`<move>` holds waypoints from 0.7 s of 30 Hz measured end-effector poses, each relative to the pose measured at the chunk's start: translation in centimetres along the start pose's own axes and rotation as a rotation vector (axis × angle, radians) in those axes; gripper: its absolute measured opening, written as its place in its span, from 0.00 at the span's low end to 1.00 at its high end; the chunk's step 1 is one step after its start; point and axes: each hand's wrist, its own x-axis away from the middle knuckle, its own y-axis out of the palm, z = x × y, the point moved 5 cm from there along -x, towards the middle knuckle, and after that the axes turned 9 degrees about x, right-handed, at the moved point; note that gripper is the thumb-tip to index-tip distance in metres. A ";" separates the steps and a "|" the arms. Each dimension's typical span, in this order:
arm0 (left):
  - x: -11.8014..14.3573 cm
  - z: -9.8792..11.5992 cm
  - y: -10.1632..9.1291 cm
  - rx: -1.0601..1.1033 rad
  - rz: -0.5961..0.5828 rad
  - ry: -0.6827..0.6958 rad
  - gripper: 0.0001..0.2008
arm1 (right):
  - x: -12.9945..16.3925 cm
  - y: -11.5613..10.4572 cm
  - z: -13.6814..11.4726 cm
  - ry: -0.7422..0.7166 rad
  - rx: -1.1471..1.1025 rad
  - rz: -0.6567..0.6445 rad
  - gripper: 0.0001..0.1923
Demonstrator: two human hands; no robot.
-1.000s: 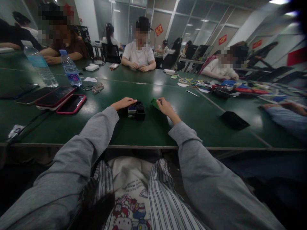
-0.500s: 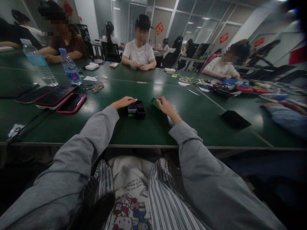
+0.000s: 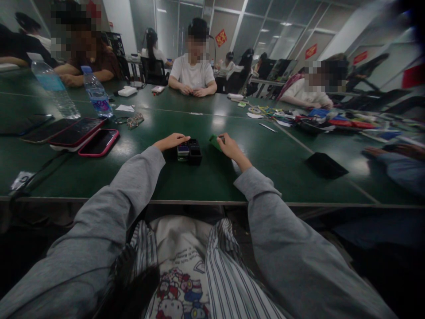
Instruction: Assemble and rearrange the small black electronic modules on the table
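"Risks on the green table (image 3: 282,173)?"
"Left hand (image 3: 171,141), grip unclear; right hand (image 3: 231,147) pinching. Black device (image 3: 195,149), under the left, could slide if nudged; green piece (image 3: 214,142), just right, could drop if that pinch loosens."

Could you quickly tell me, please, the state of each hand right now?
Left hand: fingers at the small black device; whether its grip is closed cannot be told.
Right hand: closed, holding a green piece between thumb and fingers.
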 end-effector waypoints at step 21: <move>0.2 0.1 0.0 0.009 0.006 -0.014 0.28 | 0.1 -0.1 -0.1 -0.006 -0.016 0.002 0.17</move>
